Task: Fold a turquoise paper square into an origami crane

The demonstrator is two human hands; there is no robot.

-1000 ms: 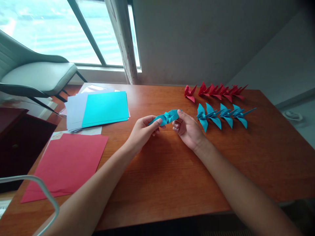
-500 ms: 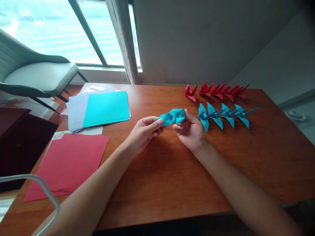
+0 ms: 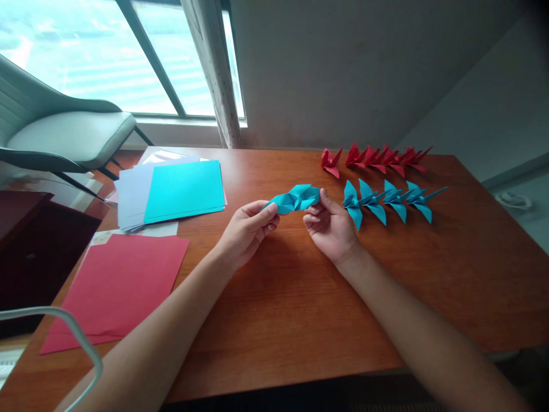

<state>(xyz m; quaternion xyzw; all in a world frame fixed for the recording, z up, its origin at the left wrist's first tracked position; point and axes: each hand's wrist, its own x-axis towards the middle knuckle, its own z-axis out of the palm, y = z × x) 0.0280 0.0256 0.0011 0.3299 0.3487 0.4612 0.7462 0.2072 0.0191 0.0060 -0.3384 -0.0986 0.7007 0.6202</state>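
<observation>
Both my hands hold a folded blue paper piece (image 3: 295,199) just above the wooden table (image 3: 300,297). My left hand (image 3: 249,229) pinches its left tip between thumb and fingers. My right hand (image 3: 330,224) pinches its right end, palm turned up. To the right of my right hand lies a row of finished blue paper cranes (image 3: 388,201). Behind them stands a row of red paper cranes (image 3: 377,158).
A stack of pale sheets topped by a blue sheet (image 3: 182,190) lies at the table's left back. A red sheet (image 3: 115,286) lies nearer, at the left. A grey chair (image 3: 64,134) stands by the window. A white curved bar (image 3: 81,337) crosses the lower left corner.
The blue piece has been turned and worked between my fingers, bunching up and then stretching out again. Both hands stay at about the same spot above the table.
</observation>
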